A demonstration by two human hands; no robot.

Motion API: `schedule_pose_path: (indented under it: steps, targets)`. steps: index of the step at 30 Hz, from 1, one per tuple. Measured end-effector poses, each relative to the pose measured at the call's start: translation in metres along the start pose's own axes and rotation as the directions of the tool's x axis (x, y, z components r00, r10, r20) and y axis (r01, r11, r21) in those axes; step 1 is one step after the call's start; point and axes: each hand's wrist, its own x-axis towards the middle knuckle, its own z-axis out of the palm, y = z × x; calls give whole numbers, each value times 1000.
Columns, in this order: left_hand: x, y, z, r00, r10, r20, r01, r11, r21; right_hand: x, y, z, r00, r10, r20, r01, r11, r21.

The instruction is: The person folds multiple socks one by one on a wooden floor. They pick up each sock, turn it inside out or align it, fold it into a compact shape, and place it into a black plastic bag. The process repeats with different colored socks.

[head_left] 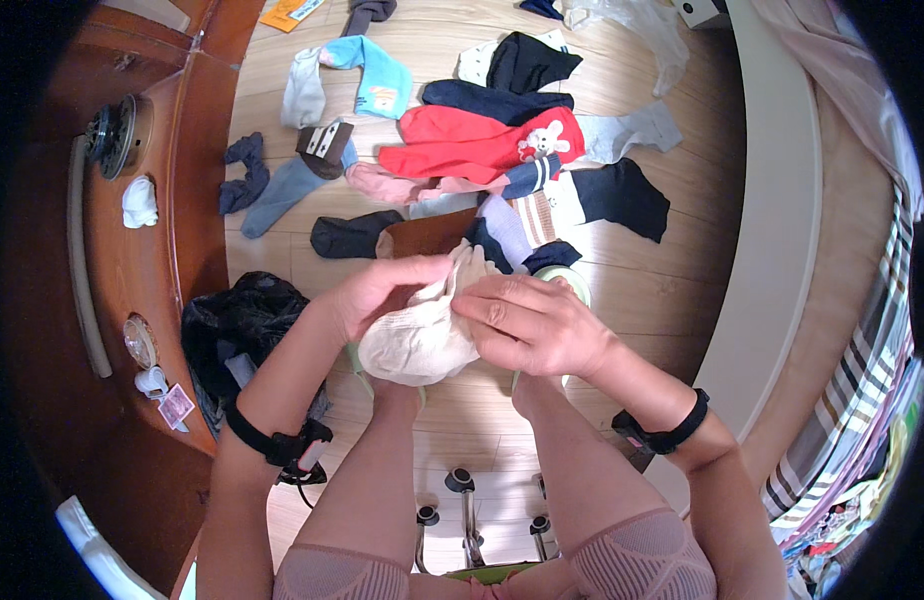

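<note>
A cream-white sock (407, 345) is held up between my two hands, above my feet. My left hand (387, 290) grips its left side, thumb and fingers closed on the cloth near the upper edge. From the right, my right hand (537, 320) pinches the same sock with bent fingers. Part of the sock is hidden behind the right fingers. Just beyond my hands lie loose socks: a brown one (432, 233), a dark grey one (352, 234), a lilac one (504, 225) and a red one (462, 145) with a white animal figure.
More socks spread over the wooden floor, among them a blue one (367, 70) and a black one (627, 195). A black plastic bag (247, 310) stands at left beside a brown wooden cabinet (197, 190). At right is a bed with a checked cloth (847, 360). A wheeled stool base (469, 510) shows below.
</note>
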Motion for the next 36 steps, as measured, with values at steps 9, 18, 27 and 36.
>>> schedule_pose_path:
  steps: [9,18,27,36]
  targets:
    - [-20,18,20,996,29,90,-60,931,361,9,5,-22,995,-24,-101,22,1000,-22]
    - [-3,-14,29,997,76,-13,-76,997,16,11,-1,-8,1000,25,-13,-26,1000,-16]
    - [11,-26,17,997,8,-79,-30,962,-270,-3,-16,11,988,-14,155,0,996,86]
    - [27,-31,0,915,315,-251,-327,945,-4,-5,-28,26,988,-14,151,-33,952,303]
